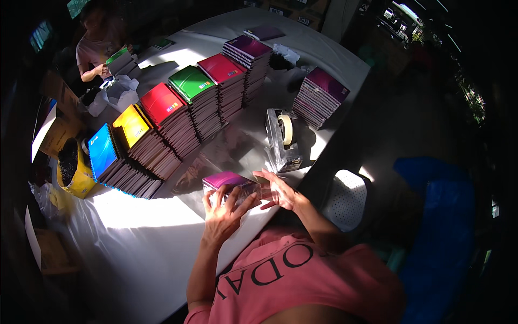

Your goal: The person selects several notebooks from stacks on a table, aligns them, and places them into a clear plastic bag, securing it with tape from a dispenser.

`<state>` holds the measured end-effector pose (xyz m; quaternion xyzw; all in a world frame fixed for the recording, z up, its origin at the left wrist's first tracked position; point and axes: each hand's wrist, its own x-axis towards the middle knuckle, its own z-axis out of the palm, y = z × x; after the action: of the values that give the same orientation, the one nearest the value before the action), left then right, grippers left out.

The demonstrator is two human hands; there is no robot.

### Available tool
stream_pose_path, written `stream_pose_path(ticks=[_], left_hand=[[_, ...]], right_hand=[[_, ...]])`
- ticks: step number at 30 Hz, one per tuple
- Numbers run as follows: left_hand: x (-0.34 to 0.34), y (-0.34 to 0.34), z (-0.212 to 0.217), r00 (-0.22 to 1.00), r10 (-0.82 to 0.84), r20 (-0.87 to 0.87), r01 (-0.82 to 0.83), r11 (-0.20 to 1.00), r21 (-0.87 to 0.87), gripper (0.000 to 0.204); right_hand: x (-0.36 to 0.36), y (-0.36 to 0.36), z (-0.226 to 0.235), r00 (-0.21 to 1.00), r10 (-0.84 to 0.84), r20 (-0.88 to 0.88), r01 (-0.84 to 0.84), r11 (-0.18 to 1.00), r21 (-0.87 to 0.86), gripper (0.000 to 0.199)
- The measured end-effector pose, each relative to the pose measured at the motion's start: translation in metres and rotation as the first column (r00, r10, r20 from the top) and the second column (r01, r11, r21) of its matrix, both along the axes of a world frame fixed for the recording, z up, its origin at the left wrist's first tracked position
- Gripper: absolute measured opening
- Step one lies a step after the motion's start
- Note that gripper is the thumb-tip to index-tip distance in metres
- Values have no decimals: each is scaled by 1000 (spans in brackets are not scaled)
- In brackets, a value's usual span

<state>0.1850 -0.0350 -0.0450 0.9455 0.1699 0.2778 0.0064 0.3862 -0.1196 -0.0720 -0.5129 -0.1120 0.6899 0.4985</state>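
Near the table's front edge lies a purple spiral notebook (231,179), with clear plastic film around it. Whether several notebooks are under it is hidden. My left hand (222,215) grips its near side, fingers curled over the top edge. On the other side my right hand (278,190) is open, its fingers spread beside the plastic. I cannot tell whether they touch the film. Just beyond the right hand stands a tape dispenser (279,146) with a roll of yellowish tape. Loose clear plastic (224,148) lies on the table behind the notebook.
Tall notebook stacks cross the table: blue (105,151), yellow (131,127), red (163,102), green (191,83) and purple (248,47). Another purple stack (322,92) stands far right. A yellow tub (81,175) holds black pieces. Across the table a person (100,51) handles a green notebook. A white perforated seat (346,200) stands right.
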Motion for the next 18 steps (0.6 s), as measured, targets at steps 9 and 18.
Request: stream_pose_path(ticks=[9,18], left_hand=[[66,-16,39,908,-58,415,126,983,-137,73],[25,-5,-74,744,601,-291,-662,605,-443,85]], right_hand=[[150,-9,153,918,-342,202,106,700,706,89],[342,37,176,697,-32,716,-222,940,258,69]])
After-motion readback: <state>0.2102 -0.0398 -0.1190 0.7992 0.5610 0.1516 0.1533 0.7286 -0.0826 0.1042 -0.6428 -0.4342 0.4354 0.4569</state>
